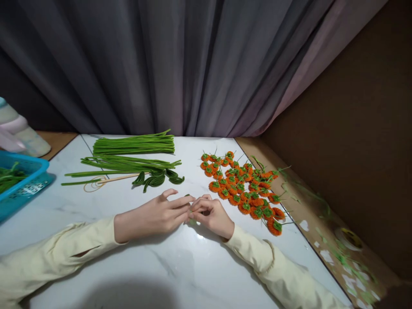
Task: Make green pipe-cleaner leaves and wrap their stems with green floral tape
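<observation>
Right grip (213,216) narrow on small green piece (192,222), mostly hidden; left grip (162,214) beside, hold unclear; if pinch loosens, piece may slip onto table (193,274)

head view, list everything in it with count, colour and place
curtain: one, grey-purple, back
wall: one, brown, right
container: one, white-pink, far left
basket: one, blue, left
table: one, white, middle
stems: many, bright green, table's back left
leaves: several, dark green, before stems
stick: one, tan, beside leaves
orange pieces: dozens, green-topped, table's right
tape: one roll, pale, right
scraps: many, white and green, front right
green bit: at least one, green, between hands
sleeves: two, cream, front
left hand: one, bare, centre
right hand: one, bare, centre
</observation>
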The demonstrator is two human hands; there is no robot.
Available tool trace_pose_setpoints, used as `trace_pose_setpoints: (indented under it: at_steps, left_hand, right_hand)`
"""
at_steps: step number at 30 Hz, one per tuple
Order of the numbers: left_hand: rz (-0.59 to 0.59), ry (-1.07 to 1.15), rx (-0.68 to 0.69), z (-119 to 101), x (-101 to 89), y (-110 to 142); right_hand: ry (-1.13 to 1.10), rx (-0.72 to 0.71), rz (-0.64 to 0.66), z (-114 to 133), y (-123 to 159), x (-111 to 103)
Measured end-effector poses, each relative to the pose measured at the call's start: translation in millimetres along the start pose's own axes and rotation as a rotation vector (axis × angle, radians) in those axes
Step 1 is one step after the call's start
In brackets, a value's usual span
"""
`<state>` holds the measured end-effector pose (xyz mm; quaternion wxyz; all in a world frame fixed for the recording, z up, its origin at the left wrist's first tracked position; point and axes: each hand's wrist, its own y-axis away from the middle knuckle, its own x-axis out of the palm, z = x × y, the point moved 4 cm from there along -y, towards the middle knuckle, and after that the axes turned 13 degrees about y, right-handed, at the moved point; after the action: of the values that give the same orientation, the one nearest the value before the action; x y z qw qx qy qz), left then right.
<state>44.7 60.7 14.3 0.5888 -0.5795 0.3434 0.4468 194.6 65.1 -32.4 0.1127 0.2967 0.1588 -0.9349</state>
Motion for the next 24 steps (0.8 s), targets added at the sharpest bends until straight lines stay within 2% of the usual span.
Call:
trace_pose_setpoints:
  at_steps: [3,9,13,19,24]
  left_hand:
    - [0.009,0.004,-0.021,5,4.1,0]
    - [0.110,0.182,-0.133,12,6.9,0]
    - [0.112,0.347,-0.213,17,6.9,-2]
    - [0.065,0.638,-0.325,21,-2.3,-8]
    - [0.082,0.825,-0.430,24,4.5,-3]
  right_hand:
    - [-0.042,0.013,0.030,-1,0,0]
    - [0.021,-0.065,-0.029,3,0,-2]
    - [0.016,-0.087,-0.023,7,0,-5]
    - [-0.139,-0.107,-0.005,7,0,-8]
    - [-0.099,-0.160,-0.030,9,0,-9]
